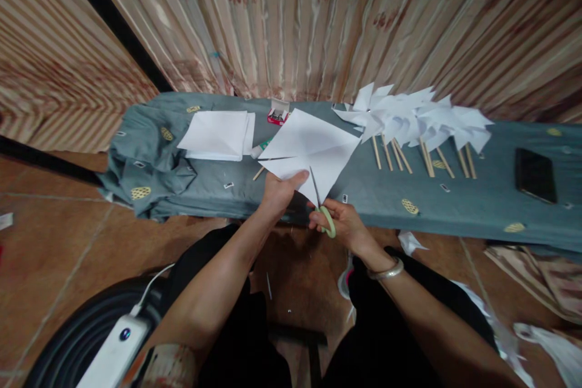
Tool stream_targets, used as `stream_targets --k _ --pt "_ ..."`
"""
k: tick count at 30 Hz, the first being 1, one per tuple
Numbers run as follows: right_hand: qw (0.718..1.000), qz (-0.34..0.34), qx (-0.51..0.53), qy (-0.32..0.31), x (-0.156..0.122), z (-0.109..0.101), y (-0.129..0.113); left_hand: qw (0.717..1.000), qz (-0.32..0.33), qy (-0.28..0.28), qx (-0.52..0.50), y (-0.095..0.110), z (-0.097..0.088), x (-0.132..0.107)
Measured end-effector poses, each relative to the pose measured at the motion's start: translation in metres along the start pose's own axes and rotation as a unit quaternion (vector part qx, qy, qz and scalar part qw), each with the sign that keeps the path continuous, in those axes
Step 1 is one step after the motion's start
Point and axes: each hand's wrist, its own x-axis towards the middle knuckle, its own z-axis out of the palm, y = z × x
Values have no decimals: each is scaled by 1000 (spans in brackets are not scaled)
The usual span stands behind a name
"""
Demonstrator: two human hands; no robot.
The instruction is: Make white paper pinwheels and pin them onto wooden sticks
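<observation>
My left hand (282, 189) grips a square sheet of white paper (313, 136) by its near side, thumb on top. One slit runs in from the paper's left corner. At the near corner, scissors with pale green handles (328, 223) have their blades in the sheet along a second cut. My right hand (341, 221) is closed round those handles. Behind the sheet stands a small open red box (277, 114) with tiny metal pieces in it. Partly hidden under the paper's left side are a green-and-white tube (260, 148) and a thin wooden stick (258, 174).
A stack of white paper (217, 136) lies left on the cloth-covered bench (386, 194). Several paper pinwheels (409, 112) on wooden sticks lie to the right, before a black phone (535, 174). A pleated curtain (295, 24) hangs behind. A white power bank (116, 348) rests lower left.
</observation>
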Motion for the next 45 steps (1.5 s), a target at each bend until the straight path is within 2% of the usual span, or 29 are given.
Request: stream_targets --k 20,35,45 --pt "1000 16 12 5 1 0 -7 1000 4 -19 9 1 -1 -4" --pt "999 -2 -32 -1 3 -5 0 999 4 -34 1 -2 -3 -5" --pt "1000 1 -25 7 3 -4 1 1000 8 -26 7 0 -2 -6"
